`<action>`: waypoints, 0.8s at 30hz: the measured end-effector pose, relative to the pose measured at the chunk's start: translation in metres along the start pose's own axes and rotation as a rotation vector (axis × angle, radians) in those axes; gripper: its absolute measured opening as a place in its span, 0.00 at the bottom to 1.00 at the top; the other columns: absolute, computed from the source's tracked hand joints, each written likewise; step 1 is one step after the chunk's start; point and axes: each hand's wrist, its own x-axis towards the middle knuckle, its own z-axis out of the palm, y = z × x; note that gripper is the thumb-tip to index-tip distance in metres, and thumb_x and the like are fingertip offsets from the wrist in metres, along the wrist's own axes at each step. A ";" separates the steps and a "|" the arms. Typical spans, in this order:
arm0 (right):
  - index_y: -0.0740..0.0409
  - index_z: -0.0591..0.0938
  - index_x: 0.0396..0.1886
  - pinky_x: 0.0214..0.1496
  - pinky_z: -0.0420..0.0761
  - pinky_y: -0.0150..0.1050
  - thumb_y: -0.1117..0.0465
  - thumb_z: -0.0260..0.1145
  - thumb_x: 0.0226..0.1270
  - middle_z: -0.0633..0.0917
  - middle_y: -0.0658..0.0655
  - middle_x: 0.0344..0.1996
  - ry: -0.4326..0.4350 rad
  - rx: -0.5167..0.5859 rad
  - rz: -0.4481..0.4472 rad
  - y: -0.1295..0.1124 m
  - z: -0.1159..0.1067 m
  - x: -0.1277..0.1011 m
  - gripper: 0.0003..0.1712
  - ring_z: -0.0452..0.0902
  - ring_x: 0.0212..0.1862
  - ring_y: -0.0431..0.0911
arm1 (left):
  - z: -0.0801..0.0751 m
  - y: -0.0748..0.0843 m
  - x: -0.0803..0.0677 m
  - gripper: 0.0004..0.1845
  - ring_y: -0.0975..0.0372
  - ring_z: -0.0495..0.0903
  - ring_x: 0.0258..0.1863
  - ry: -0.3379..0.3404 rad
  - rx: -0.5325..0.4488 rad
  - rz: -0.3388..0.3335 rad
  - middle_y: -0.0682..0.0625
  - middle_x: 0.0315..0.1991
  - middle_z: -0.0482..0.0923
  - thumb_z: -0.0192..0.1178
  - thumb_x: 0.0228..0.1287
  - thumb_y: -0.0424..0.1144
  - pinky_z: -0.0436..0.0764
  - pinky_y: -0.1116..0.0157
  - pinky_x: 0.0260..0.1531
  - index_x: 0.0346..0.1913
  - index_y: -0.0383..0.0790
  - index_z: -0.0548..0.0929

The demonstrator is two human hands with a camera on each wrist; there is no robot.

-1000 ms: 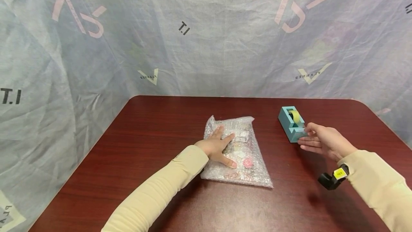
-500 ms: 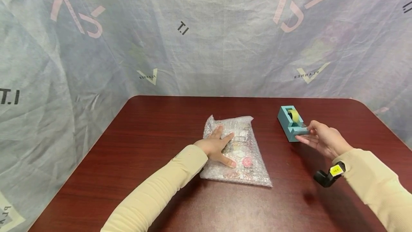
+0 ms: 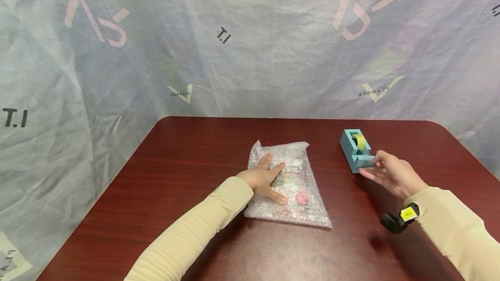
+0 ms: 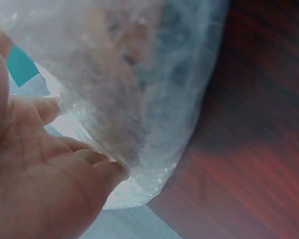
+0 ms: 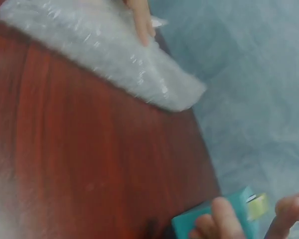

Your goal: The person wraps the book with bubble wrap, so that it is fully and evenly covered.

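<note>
A flat package in clear bubble wrap (image 3: pixel 298 177) lies mid-table, with coloured print showing through it. My left hand (image 3: pixel 263 179) rests on its left part, fingers spread; in the left wrist view the left hand (image 4: pixel 50 164) is beside the wrap's edge. A light-blue tape dispenser (image 3: pixel 349 151) with a yellow-looking roll of tape (image 3: pixel 359 141) stands to the right. My right hand (image 3: pixel 396 174) is at the dispenser's front end, thumb and index finger together at the tape's end, other fingers lower down. The right wrist view shows the dispenser (image 5: pixel 192 219) behind the fingertips.
The dark red wooden table (image 3: pixel 187 155) has rounded far corners. A grey printed cloth (image 3: pixel 250 55) hangs behind it and along the left side. A black strap-on camera (image 3: pixel 398 220) sits under the right wrist.
My right hand has moved slightly in to the dispenser's front, thumb and index finger drawing together at the tape's end. The left hand and package stay put.
</note>
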 end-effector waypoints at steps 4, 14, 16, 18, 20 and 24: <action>0.58 0.68 0.28 0.51 0.85 0.43 0.65 0.45 0.75 0.65 0.55 0.52 -0.014 0.008 -0.008 -0.007 0.002 -0.005 0.13 0.87 0.38 0.46 | 0.001 0.000 0.001 0.56 0.53 0.29 0.81 0.002 0.004 0.009 0.39 0.82 0.27 0.69 0.62 0.61 0.44 0.52 0.78 0.84 0.54 0.45; 0.71 0.77 0.44 0.46 0.87 0.41 0.59 0.44 0.79 0.86 0.48 0.37 -0.007 -0.490 -0.104 -0.025 0.006 -0.017 0.20 0.88 0.37 0.39 | 0.000 0.001 0.000 0.57 0.54 0.28 0.81 0.001 -0.006 0.007 0.40 0.82 0.26 0.69 0.62 0.61 0.44 0.52 0.78 0.84 0.54 0.45; 0.77 0.70 0.59 0.45 0.87 0.40 0.58 0.43 0.80 0.87 0.47 0.37 0.009 -0.568 -0.119 -0.027 0.009 -0.018 0.25 0.88 0.36 0.37 | 0.000 0.000 0.000 0.57 0.53 0.28 0.81 0.002 -0.009 0.007 0.40 0.82 0.26 0.70 0.61 0.61 0.44 0.52 0.78 0.84 0.54 0.45; 0.78 0.63 0.68 0.44 0.87 0.38 0.57 0.43 0.81 0.87 0.46 0.35 0.006 -0.572 -0.128 -0.026 0.010 -0.017 0.29 0.88 0.36 0.37 | 0.000 0.000 0.000 0.57 0.53 0.28 0.81 0.003 -0.009 0.009 0.39 0.82 0.27 0.70 0.61 0.60 0.44 0.52 0.78 0.84 0.54 0.45; 0.77 0.65 0.66 0.43 0.87 0.36 0.57 0.44 0.80 0.87 0.45 0.33 0.006 -0.564 -0.130 -0.025 0.010 -0.015 0.27 0.88 0.35 0.36 | 0.001 0.000 0.000 0.57 0.53 0.28 0.81 0.004 -0.008 0.011 0.39 0.82 0.27 0.70 0.61 0.60 0.44 0.52 0.78 0.84 0.54 0.45; 0.78 0.66 0.61 0.42 0.86 0.35 0.57 0.43 0.79 0.86 0.45 0.35 0.012 -0.632 -0.122 -0.021 0.011 -0.011 0.27 0.87 0.33 0.36 | 0.001 0.000 -0.001 0.57 0.53 0.28 0.81 0.001 -0.012 0.009 0.39 0.82 0.27 0.70 0.61 0.60 0.44 0.52 0.78 0.84 0.53 0.45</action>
